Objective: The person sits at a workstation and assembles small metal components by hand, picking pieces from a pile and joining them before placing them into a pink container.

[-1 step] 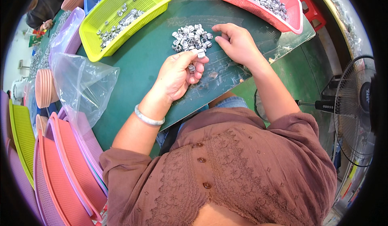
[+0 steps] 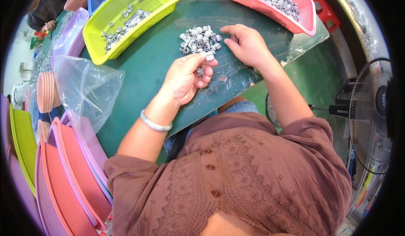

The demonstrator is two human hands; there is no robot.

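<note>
left hand [image 2: 187,75]: pinching a ribbed silvery piece [image 2: 210,57], second piece [image 2: 200,71] in curled fingers | right hand [image 2: 248,47]: loosely spread by pile [image 2: 196,41], desk's [image 2: 158,84] near edge | we'd pinch lightly tbh

This is giving workshop vibes: little metal bits [image 2: 200,39] are lying heaped on a scuffed green table [image 2: 143,105], baskets [image 2: 93,52] are holding loads more, a fan [image 2: 381,103] is standing nearby, and another person [image 2: 50,1] is apparently working at the murky left edge.
</note>
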